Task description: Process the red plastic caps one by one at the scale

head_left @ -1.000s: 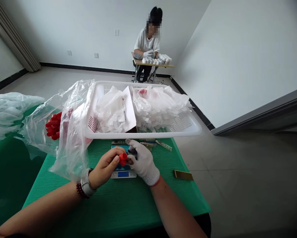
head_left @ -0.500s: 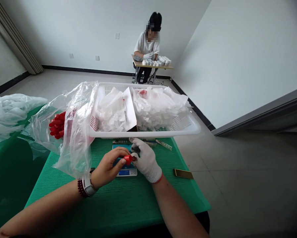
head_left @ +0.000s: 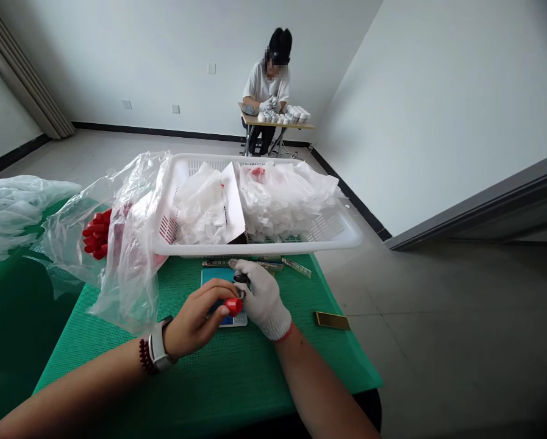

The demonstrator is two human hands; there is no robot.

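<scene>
Leftmost, a clear plastic bag [head_left: 129, 274] holds a bunch of red caps [head_left: 96, 235] on the green table [head_left: 200, 378]. The bare left hand [head_left: 193, 323] clamps a red plastic cap [head_left: 233, 306] against a small dark piece [head_left: 241, 278] pinched by the white-gloved right hand [head_left: 264, 299], just above a digital scale [head_left: 232, 321], its display too small to read.

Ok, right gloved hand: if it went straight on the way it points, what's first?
The right gloved hand would likely meet the narrow strip lying along the white plastic basket first. Depth is unclear: it could pass over and hit the basket rim.
</scene>
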